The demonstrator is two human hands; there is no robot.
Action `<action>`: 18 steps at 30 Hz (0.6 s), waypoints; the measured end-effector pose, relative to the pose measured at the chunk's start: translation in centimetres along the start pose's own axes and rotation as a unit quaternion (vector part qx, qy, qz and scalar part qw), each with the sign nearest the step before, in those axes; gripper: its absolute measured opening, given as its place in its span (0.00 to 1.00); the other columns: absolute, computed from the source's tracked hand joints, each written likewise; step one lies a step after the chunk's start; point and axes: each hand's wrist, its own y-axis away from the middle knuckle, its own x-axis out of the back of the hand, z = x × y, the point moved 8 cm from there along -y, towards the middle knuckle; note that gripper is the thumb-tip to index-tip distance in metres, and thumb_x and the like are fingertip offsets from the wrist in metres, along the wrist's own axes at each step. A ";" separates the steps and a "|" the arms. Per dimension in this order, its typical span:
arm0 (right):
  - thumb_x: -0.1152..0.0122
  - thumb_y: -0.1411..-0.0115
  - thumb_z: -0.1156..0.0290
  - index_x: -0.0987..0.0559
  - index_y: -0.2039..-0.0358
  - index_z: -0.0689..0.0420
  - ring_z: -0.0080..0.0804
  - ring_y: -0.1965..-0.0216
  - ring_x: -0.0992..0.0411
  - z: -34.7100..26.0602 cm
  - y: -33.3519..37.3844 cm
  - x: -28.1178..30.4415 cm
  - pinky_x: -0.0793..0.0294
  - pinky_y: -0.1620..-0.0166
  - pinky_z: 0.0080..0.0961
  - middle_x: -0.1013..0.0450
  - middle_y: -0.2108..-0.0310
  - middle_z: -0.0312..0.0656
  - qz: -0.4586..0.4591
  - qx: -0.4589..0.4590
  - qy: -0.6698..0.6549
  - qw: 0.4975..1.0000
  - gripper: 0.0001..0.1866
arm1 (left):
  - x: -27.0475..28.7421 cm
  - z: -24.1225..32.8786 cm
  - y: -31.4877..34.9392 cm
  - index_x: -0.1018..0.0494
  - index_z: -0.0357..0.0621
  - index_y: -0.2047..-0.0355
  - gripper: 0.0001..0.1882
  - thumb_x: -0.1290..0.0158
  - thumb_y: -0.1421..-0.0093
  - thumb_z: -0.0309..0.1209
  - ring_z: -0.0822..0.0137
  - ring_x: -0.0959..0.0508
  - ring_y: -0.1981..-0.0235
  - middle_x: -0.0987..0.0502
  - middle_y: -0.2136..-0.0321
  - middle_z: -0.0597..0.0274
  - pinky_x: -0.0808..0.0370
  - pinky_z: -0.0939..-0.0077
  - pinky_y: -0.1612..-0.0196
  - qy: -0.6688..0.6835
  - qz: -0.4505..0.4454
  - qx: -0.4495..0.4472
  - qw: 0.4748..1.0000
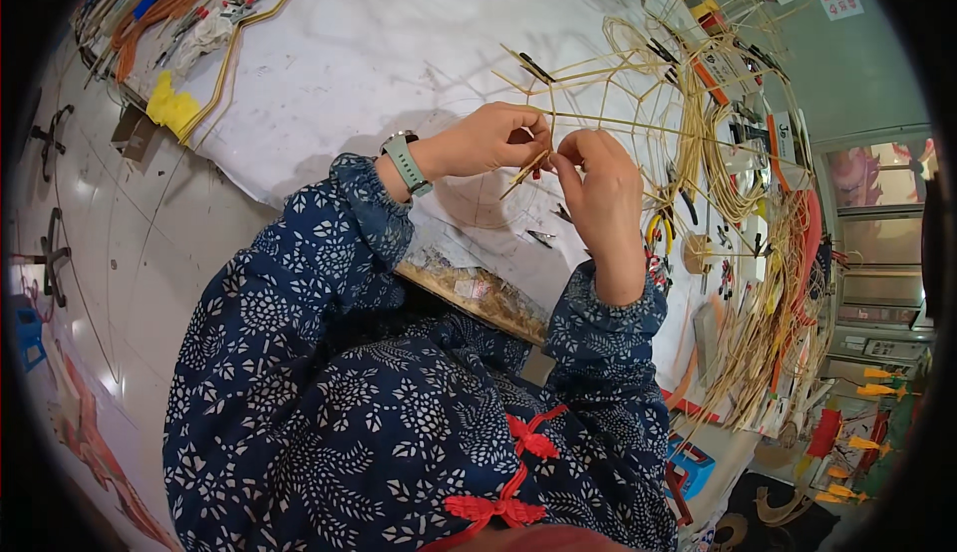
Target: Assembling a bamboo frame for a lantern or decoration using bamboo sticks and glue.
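White table (339, 44). Frame center: my left hand (483, 143) and right hand (606, 185) pinch thin sticks (517, 180); best hold them steady, squeeze gently.

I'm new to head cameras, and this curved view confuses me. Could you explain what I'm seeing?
There's no machine here: these are a person's bare hands, seen from above by a wide fisheye camera worn on the head, so straight edges look bent. The left hand, with a watch on its wrist, holds part of a thin-strip frame. Fingertips of the right hand meet close by; what they grip is too small to tell. The white-covered table also bears coiled tan strips and yellow-handled pliers.
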 end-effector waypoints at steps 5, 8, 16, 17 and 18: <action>0.38 0.48 0.77 0.22 0.68 0.59 0.40 0.74 0.28 -0.4 -0.6 -0.4 0.31 0.72 0.30 0.28 0.74 0.43 -0.027 0.006 -0.049 0.998 0.06 | 0.0 0.0 0.0 0.29 0.36 0.69 0.06 0.48 0.40 0.27 0.72 0.24 0.71 0.24 0.74 0.60 0.26 0.77 0.64 -0.029 0.022 -0.008 0.999; 0.38 0.48 0.78 0.21 0.68 0.58 0.39 0.76 0.28 0.1 -0.2 0.1 0.31 0.72 0.29 0.29 0.74 0.43 -0.018 -0.001 -0.060 0.998 0.05 | 0.0 1.7 -0.3 0.29 0.36 0.69 0.05 0.47 0.42 0.26 0.69 0.24 0.72 0.24 0.74 0.60 0.26 0.76 0.65 -0.146 0.048 -0.129 0.980; 0.41 0.48 0.82 0.20 0.70 0.59 0.43 0.74 0.29 0.4 1.5 2.8 0.29 0.68 0.33 0.28 0.73 0.44 0.144 0.137 -0.008 0.980 0.06 | -0.6 1.7 -2.2 0.29 0.37 0.70 0.03 0.47 0.44 0.23 0.65 0.25 0.73 0.25 0.74 0.58 0.27 0.74 0.66 -0.232 0.008 -0.119 0.965; 0.41 0.48 0.82 0.20 0.70 0.59 0.43 0.74 0.29 0.7 2.1 2.9 0.29 0.68 0.33 0.28 0.73 0.44 0.155 0.125 0.002 0.980 0.06 | 0.5 1.3 -1.6 0.29 0.37 0.70 0.02 0.47 0.43 0.23 0.67 0.24 0.72 0.25 0.74 0.59 0.27 0.74 0.65 -0.225 0.037 -0.122 0.966; 0.42 0.49 0.83 0.20 0.70 0.60 0.43 0.73 0.29 0.6 3.7 4.6 0.29 0.67 0.33 0.28 0.73 0.44 0.213 0.133 0.005 0.968 0.06 | 0.7 1.2 -1.4 0.29 0.37 0.70 0.02 0.48 0.42 0.23 0.68 0.24 0.71 0.24 0.74 0.59 0.26 0.75 0.65 -0.210 0.057 -0.128 0.968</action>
